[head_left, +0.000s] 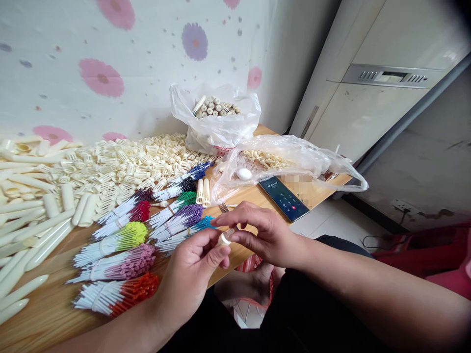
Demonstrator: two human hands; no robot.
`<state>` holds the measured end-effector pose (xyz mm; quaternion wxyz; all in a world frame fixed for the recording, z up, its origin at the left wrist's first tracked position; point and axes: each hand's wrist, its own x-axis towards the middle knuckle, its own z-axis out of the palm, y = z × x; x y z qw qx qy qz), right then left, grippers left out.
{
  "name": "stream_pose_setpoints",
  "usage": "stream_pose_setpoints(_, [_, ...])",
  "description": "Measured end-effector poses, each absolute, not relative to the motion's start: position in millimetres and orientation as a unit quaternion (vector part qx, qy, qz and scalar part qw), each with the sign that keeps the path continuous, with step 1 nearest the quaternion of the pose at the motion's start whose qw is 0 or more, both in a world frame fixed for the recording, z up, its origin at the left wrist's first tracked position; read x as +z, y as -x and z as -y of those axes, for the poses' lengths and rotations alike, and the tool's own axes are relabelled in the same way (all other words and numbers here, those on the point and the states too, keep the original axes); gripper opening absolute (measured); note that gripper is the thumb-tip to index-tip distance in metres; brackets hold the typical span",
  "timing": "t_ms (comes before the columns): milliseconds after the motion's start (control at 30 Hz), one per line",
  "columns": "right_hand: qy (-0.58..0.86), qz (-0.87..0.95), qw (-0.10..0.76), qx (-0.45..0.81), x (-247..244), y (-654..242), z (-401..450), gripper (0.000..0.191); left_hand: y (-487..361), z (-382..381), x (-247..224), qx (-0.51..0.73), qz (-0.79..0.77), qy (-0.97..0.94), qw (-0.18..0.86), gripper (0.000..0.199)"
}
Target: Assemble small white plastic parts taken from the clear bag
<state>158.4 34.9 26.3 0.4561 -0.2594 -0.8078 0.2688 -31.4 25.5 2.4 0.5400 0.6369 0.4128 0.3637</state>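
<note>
Cream plastic piece point(224, 239), just below centre frame, is pinched between the fingertips of the left hand point(196, 264) and right hand point(263, 233); presumably light, stiff and slick, it is best held by its rim.

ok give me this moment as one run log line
left hand: pinching cream piece | right hand: at piece | table: stick bundles, phone

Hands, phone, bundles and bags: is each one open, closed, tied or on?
Left hand, closed on a small cream part
Right hand, fingertips bent in at that part
Phone, screen lit
Coloured bundles, several visibly banded
Standing bag, open-topped, filled
Lying bag, crumpled, small pieces inside
</note>
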Motion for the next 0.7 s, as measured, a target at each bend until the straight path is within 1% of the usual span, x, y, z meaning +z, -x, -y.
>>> stream_pose_setpoints(67, [0.253, 0.810, 0.462, 0.257, 26, -160, -37, 0.012, 31, -26, 7, 0.345, -0.421, -0.658, 0.520, 0.033])
stream_pose_setpoints(133, [0.252, 0.819, 0.460, 0.235, 25, -163, -38, 0.013, 31, -26, 9, 0.322, -0.431, -0.670, 0.511, 0.033])
stream_pose_setpoints(200, [0.256, 0.838, 0.441, 0.194, 24, -165, -38, 0.020, 30, -25, 10, 0.301, -0.440, -0.688, 0.492, 0.033])
stream_pose_setpoints(300, [0.263, 0.880, 0.378, 0.121, 21, -168, -35, 0.031, 29, -23, 9, 0.277, -0.443, -0.721, 0.454, 0.031])
stream_pose_setpoints(367, [0.271, 0.895, 0.341, 0.095, 18, -168, -32, 0.041, 28, -20, 8, 0.263, -0.439, -0.734, 0.447, 0.031])
stream_pose_setpoints(467, [0.272, 0.900, 0.332, 0.078, 14, -170, -29, 0.048, 26, -16, 9, 0.251, -0.435, -0.732, 0.460, 0.033])
stream_pose_setpoints(567, [0.246, 0.902, 0.351, 0.058, 11, -171, -26, 0.045, 25, -12, 9, 0.243, -0.441, -0.719, 0.479, 0.035])
stream_pose_setpoints(633, [0.230, 0.909, 0.345, 0.047, 7, -171, -24, 0.041, 25, -10, 7, 0.241, -0.443, -0.719, 0.479, 0.035])
stream_pose_setpoints(700, [0.241, 0.913, 0.328, 0.036, 4, -170, -23, 0.042, 25, -9, 4, 0.249, -0.441, -0.729, 0.461, 0.035])
